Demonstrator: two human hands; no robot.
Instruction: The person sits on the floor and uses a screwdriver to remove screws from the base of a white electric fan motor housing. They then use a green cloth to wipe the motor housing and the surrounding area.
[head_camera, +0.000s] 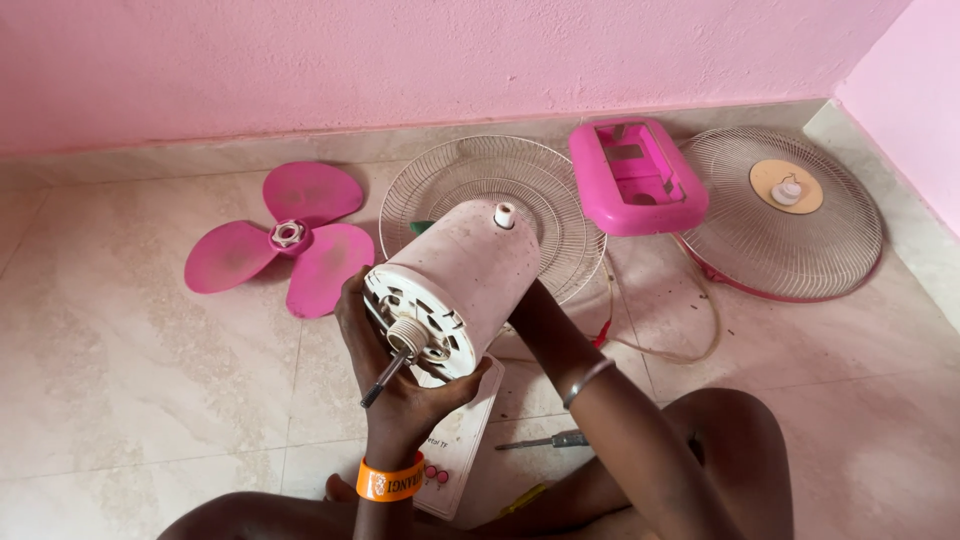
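I hold a white, pink-tinted fan motor housing tilted above the floor, its round front face and dark metal shaft pointing at me. My left hand, with an orange wristband, cups the front face from below, fingers along its left rim. My right hand, with a thin silver bangle on the wrist, grips the housing's right side and is mostly hidden behind it. A small white knob sticks up from the housing's top.
On the tiled floor lie a pink three-blade propeller, a wire grille behind the housing, a pink plastic cover, a second grille at right, a white control panel, a screwdriver and a pale cable.
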